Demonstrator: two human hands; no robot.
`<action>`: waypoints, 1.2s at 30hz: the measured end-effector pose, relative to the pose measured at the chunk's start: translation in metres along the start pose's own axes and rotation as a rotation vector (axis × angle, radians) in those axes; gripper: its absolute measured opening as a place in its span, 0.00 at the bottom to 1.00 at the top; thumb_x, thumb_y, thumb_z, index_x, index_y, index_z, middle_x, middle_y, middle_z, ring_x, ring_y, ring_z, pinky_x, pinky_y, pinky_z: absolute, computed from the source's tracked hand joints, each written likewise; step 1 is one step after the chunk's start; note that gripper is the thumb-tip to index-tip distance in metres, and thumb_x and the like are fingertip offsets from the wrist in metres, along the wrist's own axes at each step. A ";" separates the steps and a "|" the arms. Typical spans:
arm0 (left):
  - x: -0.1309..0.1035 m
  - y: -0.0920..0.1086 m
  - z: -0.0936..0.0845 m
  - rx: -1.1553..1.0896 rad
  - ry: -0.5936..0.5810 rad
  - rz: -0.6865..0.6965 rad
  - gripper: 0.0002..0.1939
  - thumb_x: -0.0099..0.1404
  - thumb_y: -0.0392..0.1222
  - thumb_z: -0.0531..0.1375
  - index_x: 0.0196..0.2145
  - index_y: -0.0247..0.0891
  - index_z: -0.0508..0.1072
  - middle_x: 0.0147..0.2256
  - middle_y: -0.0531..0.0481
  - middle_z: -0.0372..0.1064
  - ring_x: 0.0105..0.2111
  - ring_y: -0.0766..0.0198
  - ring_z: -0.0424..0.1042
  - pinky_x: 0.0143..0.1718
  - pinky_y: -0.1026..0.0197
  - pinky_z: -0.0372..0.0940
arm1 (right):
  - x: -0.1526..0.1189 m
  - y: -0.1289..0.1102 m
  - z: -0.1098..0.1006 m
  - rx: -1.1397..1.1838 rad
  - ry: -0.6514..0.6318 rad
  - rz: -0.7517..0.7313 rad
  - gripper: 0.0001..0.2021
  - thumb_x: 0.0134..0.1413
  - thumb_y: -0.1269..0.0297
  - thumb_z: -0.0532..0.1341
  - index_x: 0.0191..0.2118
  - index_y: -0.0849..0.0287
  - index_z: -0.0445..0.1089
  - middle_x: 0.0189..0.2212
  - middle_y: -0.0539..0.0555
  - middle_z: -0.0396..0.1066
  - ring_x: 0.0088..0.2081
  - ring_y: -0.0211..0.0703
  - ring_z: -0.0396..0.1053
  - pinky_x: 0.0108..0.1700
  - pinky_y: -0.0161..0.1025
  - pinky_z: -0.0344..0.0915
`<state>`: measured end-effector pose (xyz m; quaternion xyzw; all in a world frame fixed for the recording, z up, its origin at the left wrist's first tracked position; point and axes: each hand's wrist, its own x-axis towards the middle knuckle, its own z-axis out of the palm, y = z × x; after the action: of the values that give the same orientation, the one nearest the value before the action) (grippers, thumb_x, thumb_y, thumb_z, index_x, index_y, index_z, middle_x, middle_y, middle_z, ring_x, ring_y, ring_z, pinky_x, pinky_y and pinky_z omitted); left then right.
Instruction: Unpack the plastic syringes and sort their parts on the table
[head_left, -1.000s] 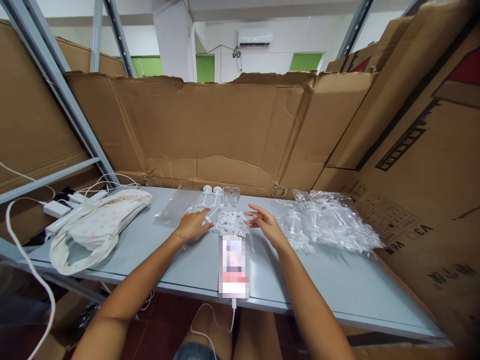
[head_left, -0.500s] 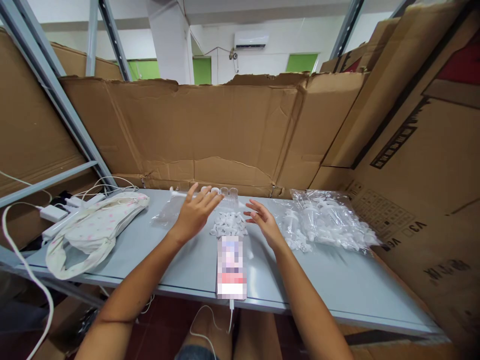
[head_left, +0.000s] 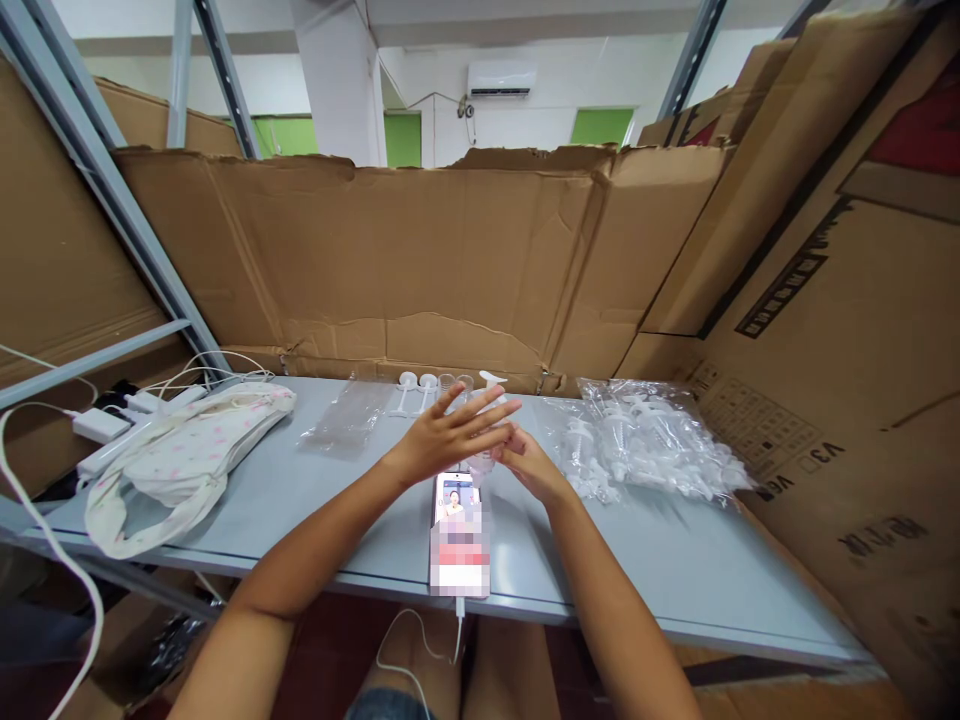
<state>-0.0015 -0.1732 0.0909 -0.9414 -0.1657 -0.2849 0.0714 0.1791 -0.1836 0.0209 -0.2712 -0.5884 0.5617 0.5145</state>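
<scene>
My left hand (head_left: 454,438) is spread flat, fingers stretched toward the right, above the far end of a phone. Close against it, my right hand (head_left: 529,462) has its fingers closed around a clear plastic syringe (head_left: 481,462), largely covered by the left fingers. A white plunger top (head_left: 492,379) sticks up behind the left fingertips; whether it sits in the syringe is hidden. Two white plungers (head_left: 407,381) stand behind my left hand, beside clear barrels (head_left: 448,381). The small white pieces on the table are covered by my hands.
A phone (head_left: 459,540) with a cable lies at the table's front edge. Bagged syringes (head_left: 652,440) are on the right, an empty clear bag (head_left: 349,415) to the left. Further left lie a patterned cloth bag (head_left: 195,455) and chargers (head_left: 101,425). Cardboard (head_left: 420,250) walls the back.
Both hands have come together in the middle, the left moving right and the right moving inward. The right hand now holds the syringe. The standing plungers are uncovered; the white pieces are now hidden.
</scene>
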 end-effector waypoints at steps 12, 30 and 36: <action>-0.013 -0.005 0.057 -0.047 0.131 -0.489 0.14 0.66 0.48 0.50 0.44 0.40 0.66 0.42 0.50 0.72 0.42 0.61 0.69 0.50 0.54 0.55 | 0.011 0.008 -0.007 0.293 0.379 -0.156 0.13 0.41 0.61 0.67 0.36 0.54 0.69 0.37 0.51 0.73 0.40 0.45 0.71 0.42 0.45 0.69; -0.029 -0.003 0.068 -1.325 -0.001 -0.828 0.29 0.58 0.70 0.41 0.19 0.40 0.48 0.15 0.61 0.40 0.15 0.73 0.40 0.18 0.66 0.43 | 0.005 0.003 0.011 0.290 0.261 -0.112 0.15 0.40 0.62 0.68 0.37 0.56 0.69 0.32 0.51 0.74 0.37 0.46 0.72 0.44 0.46 0.68; -0.033 -0.006 0.068 -1.119 0.055 -0.856 0.29 0.63 0.64 0.39 0.24 0.37 0.62 0.15 0.57 0.53 0.16 0.70 0.53 0.21 0.66 0.52 | 0.008 0.008 0.009 0.286 0.302 -0.107 0.15 0.40 0.62 0.68 0.36 0.55 0.68 0.32 0.51 0.74 0.36 0.46 0.72 0.41 0.45 0.69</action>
<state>0.0055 -0.1608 0.0162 -0.6815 -0.3481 -0.3540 -0.5376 0.1666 -0.1784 0.0170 -0.2447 -0.4326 0.5642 0.6592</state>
